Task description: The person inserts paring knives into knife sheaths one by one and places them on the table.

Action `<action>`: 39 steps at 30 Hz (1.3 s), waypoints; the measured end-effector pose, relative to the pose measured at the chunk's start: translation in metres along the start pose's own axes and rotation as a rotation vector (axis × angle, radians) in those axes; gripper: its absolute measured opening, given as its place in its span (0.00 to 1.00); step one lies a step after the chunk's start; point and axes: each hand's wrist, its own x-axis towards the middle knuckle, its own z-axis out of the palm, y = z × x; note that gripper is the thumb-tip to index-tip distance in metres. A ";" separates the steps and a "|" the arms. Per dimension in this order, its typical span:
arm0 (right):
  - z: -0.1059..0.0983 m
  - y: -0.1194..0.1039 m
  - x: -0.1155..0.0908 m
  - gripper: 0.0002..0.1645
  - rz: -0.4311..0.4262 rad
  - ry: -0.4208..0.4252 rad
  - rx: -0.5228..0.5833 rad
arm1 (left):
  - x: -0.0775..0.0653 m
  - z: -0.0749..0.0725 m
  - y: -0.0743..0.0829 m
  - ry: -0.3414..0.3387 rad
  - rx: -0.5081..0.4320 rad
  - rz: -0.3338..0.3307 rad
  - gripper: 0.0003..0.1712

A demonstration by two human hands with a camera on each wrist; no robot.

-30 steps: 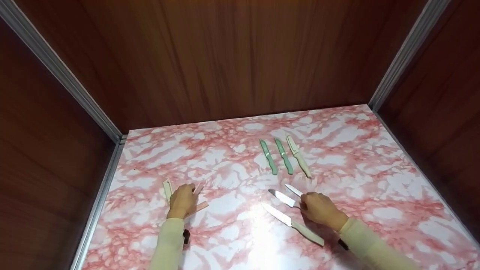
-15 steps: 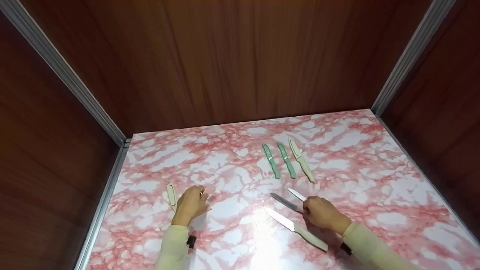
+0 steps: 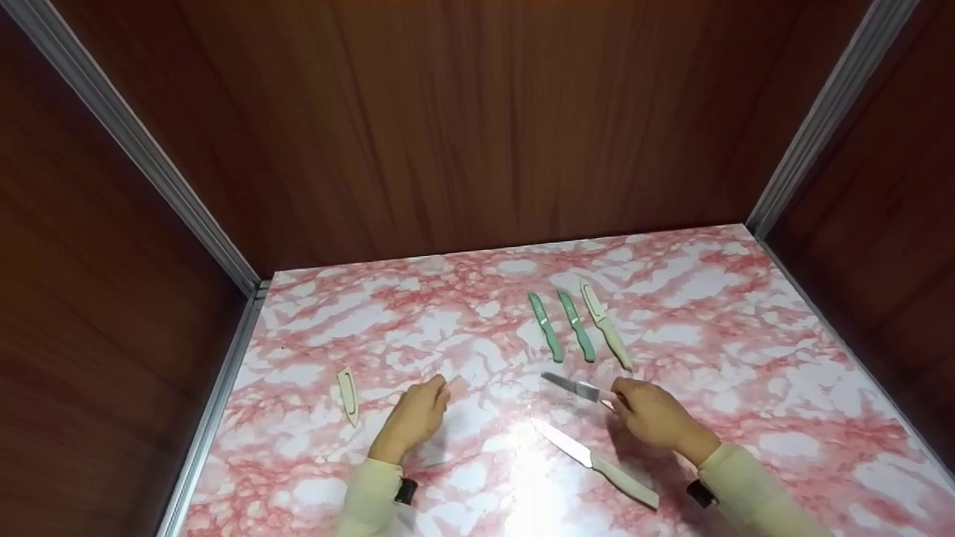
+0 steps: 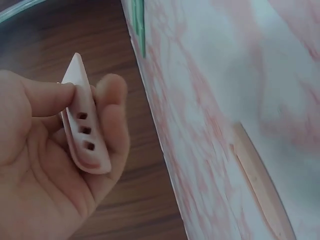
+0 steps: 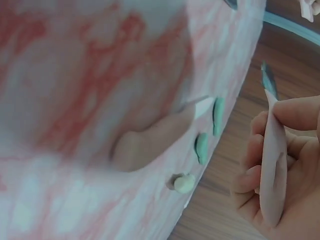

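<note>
Knife (image 5: 270, 145), gripped by its handle (image 5: 270, 200) in the right hand (image 5: 302, 160) above the table (image 3: 448, 291), looks light, stiff and smooth (blade (image 5: 268, 80) presumably sharp), so keep to the handle; sheath (image 4: 85, 123), pinched in the left hand (image 4: 42, 170), likely firm plastic: pinch its flat faces.

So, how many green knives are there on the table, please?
2. Both lie farther away than the right hand: one green knife, then the other green knife between it and the cream knife. No third one shows in any view, but one could be hidden.
</note>
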 end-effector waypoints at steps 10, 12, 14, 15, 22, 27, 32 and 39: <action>-0.010 -0.007 0.008 0.07 -0.049 0.043 0.042 | 0.004 0.007 0.020 -0.066 -0.122 0.025 0.10; -0.011 -0.009 0.012 0.08 -0.049 0.062 0.039 | 0.004 0.008 0.024 -0.077 -0.152 0.023 0.10; -0.011 -0.011 0.015 0.10 -0.062 0.081 0.045 | 0.004 0.009 0.027 -0.079 -0.164 0.029 0.11; -0.011 -0.012 0.017 0.11 -0.075 0.091 0.050 | 0.005 0.010 0.028 -0.077 -0.156 0.035 0.11; -0.012 -0.024 0.027 0.12 -0.192 0.115 0.045 | 0.007 0.014 0.035 -0.045 -0.110 0.099 0.13; -0.012 -0.030 0.032 0.15 -0.245 0.124 0.040 | 0.008 0.014 0.038 -0.061 -0.110 0.104 0.15; -0.009 -0.032 0.035 0.16 -0.304 0.128 0.043 | 0.008 0.015 0.038 -0.071 -0.096 0.103 0.14; -0.008 -0.032 0.038 0.14 -0.302 0.106 0.047 | 0.008 0.015 0.036 -0.066 -0.097 0.087 0.15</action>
